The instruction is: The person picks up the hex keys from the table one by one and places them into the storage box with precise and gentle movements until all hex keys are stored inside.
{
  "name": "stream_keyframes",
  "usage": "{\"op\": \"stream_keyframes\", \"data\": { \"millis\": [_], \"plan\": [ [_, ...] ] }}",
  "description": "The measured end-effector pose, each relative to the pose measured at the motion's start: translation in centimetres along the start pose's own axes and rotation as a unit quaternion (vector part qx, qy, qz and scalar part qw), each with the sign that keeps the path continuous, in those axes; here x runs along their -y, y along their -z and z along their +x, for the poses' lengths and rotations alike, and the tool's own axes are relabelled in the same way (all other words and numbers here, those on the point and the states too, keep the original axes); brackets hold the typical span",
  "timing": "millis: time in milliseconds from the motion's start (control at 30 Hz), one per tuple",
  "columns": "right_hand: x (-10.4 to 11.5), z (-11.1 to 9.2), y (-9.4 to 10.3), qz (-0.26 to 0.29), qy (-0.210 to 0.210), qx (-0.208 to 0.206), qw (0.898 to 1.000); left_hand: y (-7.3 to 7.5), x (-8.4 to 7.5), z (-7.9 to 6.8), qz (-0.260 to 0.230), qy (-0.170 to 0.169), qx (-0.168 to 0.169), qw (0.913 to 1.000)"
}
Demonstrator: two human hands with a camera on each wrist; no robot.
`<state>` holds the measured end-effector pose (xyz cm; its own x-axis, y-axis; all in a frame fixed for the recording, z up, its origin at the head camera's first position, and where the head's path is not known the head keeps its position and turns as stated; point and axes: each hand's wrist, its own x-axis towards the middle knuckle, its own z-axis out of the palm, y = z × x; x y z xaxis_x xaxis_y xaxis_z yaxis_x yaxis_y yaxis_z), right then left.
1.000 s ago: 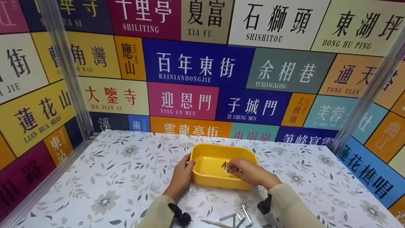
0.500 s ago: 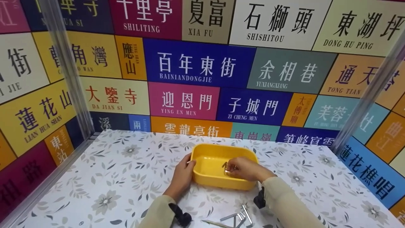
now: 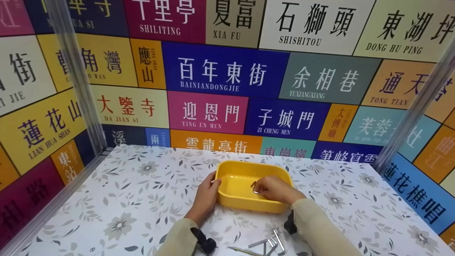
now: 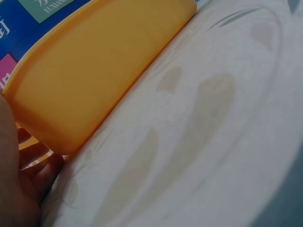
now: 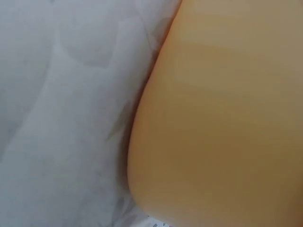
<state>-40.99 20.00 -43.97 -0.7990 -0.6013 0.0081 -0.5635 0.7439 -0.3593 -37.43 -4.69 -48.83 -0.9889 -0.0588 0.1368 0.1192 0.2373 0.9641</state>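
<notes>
A yellow plastic box [image 3: 241, 204] stands on the flower-patterned table. My left hand [image 3: 204, 195] grips its left end, thumb at the rim; in the left wrist view several fingers [image 4: 35, 161] curl round the box's outer wall. My right hand [image 3: 276, 189] reaches over the front wall into the box, fingers curled down near the floor. At its fingertips is a small shiny metal piece [image 3: 255, 192], mostly covered by the fingers. A dark hooked bit [image 3: 252, 185] shows just beside it. The right wrist view holds only the box's outer wall [image 5: 213, 118], without the hand.
Several L-shaped hex keys [image 3: 280, 241] lie in a loose pile on the table in front of the box. A slim pointed rod [image 3: 245, 251] lies at their left. Behind the table [image 3: 160, 199] rises a wall of coloured name panels [image 3: 224, 71].
My right hand has shifted slightly left and lower inside the box, covering more of the metal pieces. The left hand keeps its grip on the box. The head view has tilted slightly.
</notes>
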Motion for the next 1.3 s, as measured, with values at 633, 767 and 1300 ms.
{"op": "stream_keyframes", "data": {
  "millis": [633,767,1300],
  "plan": [
    [0.5,0.12,-0.29,-0.02,-0.065,-0.041,0.997,-0.12,0.03,0.03,-0.011,0.031,0.019,0.9993],
    [0.31,0.08,-0.45,-0.035,-0.053,-0.057,0.996,-0.11,-0.02,-0.01,-0.006,0.024,0.018,0.9995],
    [0.09,0.23,-0.44,-0.035,-0.086,-0.065,0.994,-0.21,0.08,0.05,0.01,0.014,0.012,0.9998]
  ]
}}
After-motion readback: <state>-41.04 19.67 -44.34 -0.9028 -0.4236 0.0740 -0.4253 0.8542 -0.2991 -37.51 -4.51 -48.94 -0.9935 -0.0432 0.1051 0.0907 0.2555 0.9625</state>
